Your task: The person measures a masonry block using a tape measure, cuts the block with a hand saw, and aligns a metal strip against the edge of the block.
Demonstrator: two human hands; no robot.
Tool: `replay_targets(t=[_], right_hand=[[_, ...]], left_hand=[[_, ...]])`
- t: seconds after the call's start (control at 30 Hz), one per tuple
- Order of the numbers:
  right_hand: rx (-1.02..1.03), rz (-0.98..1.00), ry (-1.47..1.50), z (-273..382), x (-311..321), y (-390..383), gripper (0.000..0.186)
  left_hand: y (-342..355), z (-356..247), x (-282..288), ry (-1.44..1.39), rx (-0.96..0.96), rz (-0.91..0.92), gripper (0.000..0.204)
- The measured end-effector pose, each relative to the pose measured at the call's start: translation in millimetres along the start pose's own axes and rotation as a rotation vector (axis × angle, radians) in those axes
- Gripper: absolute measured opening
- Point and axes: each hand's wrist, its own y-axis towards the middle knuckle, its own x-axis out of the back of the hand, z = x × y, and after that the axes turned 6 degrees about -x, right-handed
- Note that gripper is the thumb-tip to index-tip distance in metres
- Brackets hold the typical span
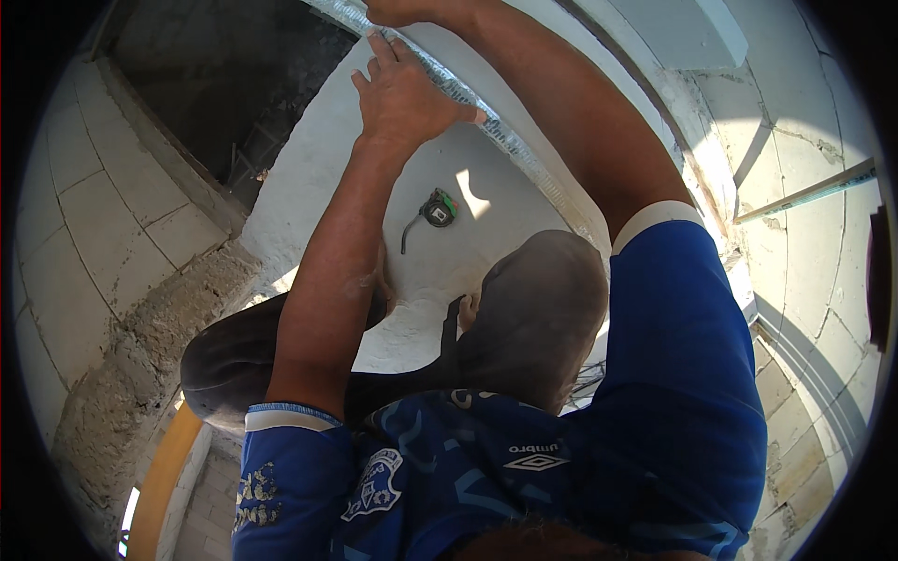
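Observation:
My left hand [404, 93] lies flat with fingers spread on a long metal straightedge [524, 154] that runs diagonally across a white block surface [318, 178]. My right hand [398, 11] rests on the same straightedge farther up, at the top edge of the view and mostly cut off. A tape measure [437, 208] with a green and dark case lies on the white surface below my left hand, its strap trailing left. My knees in dark trousers [538, 309] rest on the block.
A dark opening [224, 84] with a ladder inside lies left of the white surface. White block walls [804, 271] curve round on both sides. A rough mortar ledge [159, 327] is lower left, an orange curved edge [159, 477] below it.

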Motion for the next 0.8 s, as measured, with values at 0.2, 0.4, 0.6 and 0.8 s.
replay_targets(t=[0.2,0.4,0.6,0.8], right_hand=[[-0.069,0.128,0.000,-24.9,8.7,-119.7,0.020],[-0.102,0.036,0.088,-73.1,-22.6,-304.7,0.017],[-0.401,0.196,0.133,-81.3,-7.4,-451.9,0.013],[-0.672,0.674,-0.143,-123.1,-0.6,-531.9,0.017]], left_hand=[[0.7,-4.0,3.9,0.042,0.001,0.061,0.143],[3.7,-4.1,0.2,0.101,0.026,0.107,0.146],[8.0,-3.2,-4.0,0.166,0.020,0.119,0.145],[10.7,-11.8,2.2,0.170,0.022,0.159,0.141]])
